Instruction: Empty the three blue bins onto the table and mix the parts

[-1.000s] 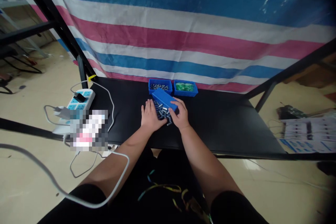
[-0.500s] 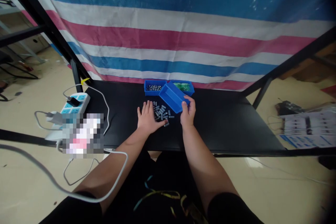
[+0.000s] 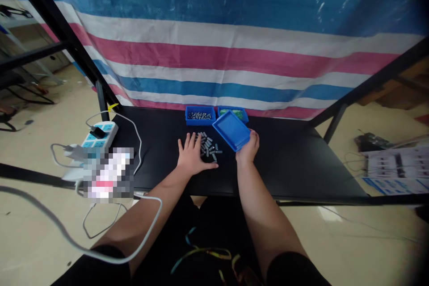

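Observation:
With fingers spread, my left hand [image 3: 191,156] lies at the left side of a loose heap of small grey metal cylinders [image 3: 208,145] on the black table [image 3: 284,161]. My right hand [image 3: 248,146] grips an empty blue bin [image 3: 232,129] by its near right corner, tilted above the table. Behind stand a blue bin of small metal parts [image 3: 200,121] and, beside it, a blue bin of green items [image 3: 248,118], which the held bin partly covers.
A white power strip [image 3: 100,136] with plugs and cables lies on the table's left end, beside a blurred-out object [image 3: 109,172]. A striped sheet [image 3: 214,60] hangs behind, between black frame posts.
My right hand has moved a little right with the blue bin and turned it, so more of its inside floor shows. My left fingers have spread wider. The view has shifted slightly.

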`<act>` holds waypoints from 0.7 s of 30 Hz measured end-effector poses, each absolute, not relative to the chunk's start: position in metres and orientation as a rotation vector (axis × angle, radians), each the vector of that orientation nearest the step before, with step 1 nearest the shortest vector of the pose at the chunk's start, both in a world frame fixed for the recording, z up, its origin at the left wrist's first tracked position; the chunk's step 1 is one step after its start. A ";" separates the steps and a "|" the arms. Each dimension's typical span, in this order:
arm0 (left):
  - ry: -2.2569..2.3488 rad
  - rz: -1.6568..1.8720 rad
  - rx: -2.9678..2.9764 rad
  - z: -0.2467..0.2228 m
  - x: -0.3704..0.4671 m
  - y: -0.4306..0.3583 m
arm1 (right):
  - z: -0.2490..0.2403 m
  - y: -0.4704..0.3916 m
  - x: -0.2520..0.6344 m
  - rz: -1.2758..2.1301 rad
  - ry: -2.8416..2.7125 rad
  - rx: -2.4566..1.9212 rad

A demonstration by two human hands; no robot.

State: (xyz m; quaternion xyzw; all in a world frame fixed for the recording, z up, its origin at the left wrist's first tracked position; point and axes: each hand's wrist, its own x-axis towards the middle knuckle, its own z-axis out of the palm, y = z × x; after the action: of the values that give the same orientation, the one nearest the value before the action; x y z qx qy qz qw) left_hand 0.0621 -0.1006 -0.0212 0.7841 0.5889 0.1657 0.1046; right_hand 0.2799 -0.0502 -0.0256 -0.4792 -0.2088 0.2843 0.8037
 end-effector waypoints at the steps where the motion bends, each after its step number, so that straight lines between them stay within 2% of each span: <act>1: 1.741 0.492 2.311 -0.022 0.063 -0.100 | -0.026 -0.049 0.280 0.621 -0.440 -1.024; 8: 1.715 0.653 2.292 -0.022 0.066 -0.098 | -0.029 -0.046 0.280 0.670 -0.439 -1.052; 15: 1.299 1.270 2.147 -0.004 0.057 -0.119 | -0.026 -0.055 0.274 0.983 -0.696 -0.946; 21: 1.279 1.326 1.764 0.009 0.047 -0.130 | -0.021 -0.071 0.260 0.961 -1.042 -0.940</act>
State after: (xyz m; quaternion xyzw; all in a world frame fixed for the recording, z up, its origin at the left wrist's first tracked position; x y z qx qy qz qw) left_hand 0.0470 -0.1303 0.0085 0.6616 0.4797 0.4975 0.2911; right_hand 0.2600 -0.0709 -0.0212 -0.4153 -0.4604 0.4246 0.6597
